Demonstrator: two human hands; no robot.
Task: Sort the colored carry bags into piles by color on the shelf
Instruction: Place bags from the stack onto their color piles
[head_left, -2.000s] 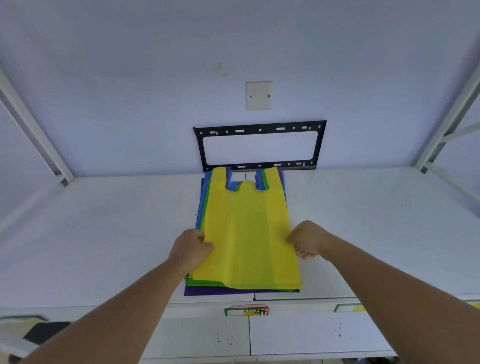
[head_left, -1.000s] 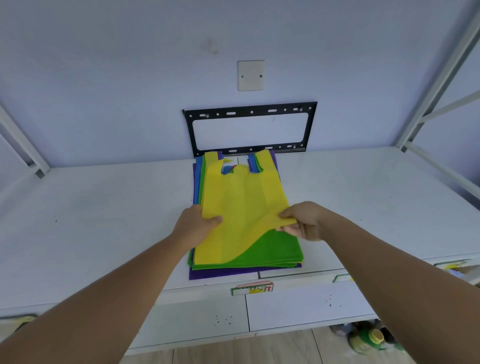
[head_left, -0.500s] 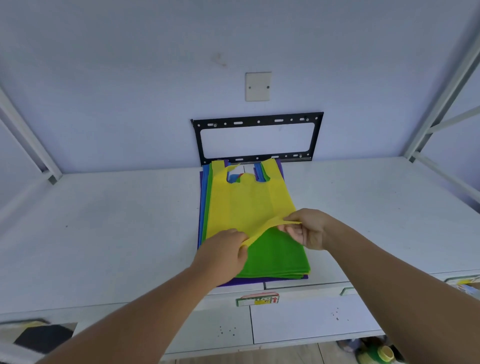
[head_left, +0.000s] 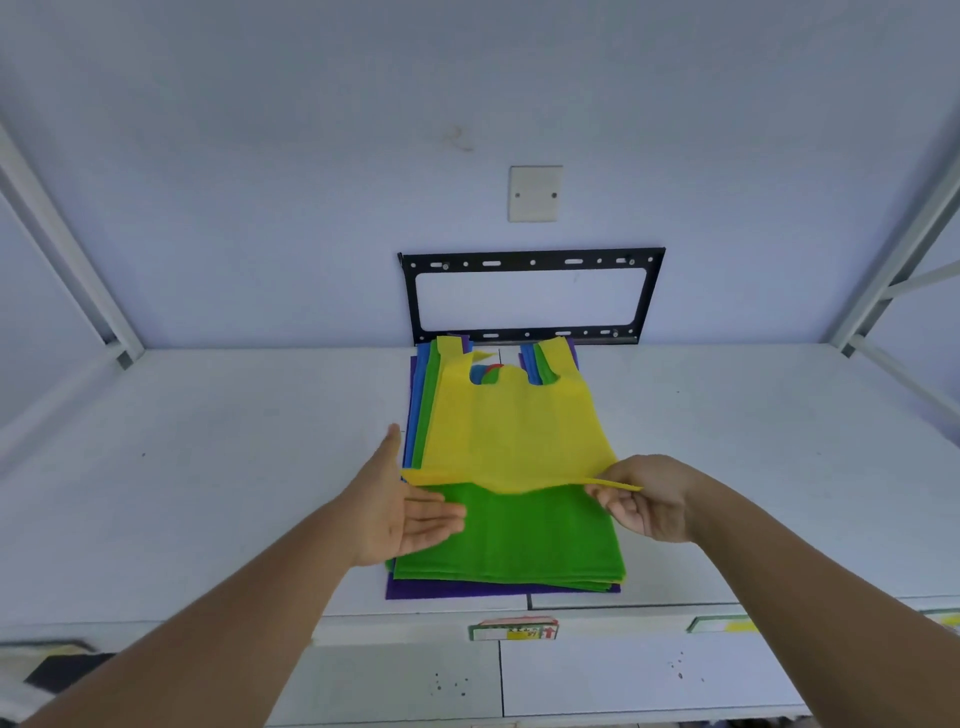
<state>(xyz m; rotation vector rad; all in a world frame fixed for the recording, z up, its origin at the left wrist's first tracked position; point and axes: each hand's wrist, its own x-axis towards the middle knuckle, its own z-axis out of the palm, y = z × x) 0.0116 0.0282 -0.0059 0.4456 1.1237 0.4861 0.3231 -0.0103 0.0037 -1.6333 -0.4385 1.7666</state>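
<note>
We have the white shelf (head_left: 208, 467) bare on both sides of our hands, with 1 mixed stack of carry bags (head_left: 504, 566) lying between them, its far end reaching the black wall bracket (head_left: 530, 260). The stack shows purple at the bottom, blue and green edges toward our left hand, and a wide green bag (head_left: 530, 535) exposed in front of us. On top lies the yellow bag (head_left: 514, 426), with 2 handle loops at the far end and its near edge raised off the green. We judge the bags to be thin, light, limp fabric that sags and may drag a neighbour along, so the hem corners look the best hold. Our right hand (head_left: 644, 499) pinches the yellow hem at its corner. Our left hand (head_left: 400, 504) is spread flat, palm inward, holding nothing, just below the hem's other end.
</note>
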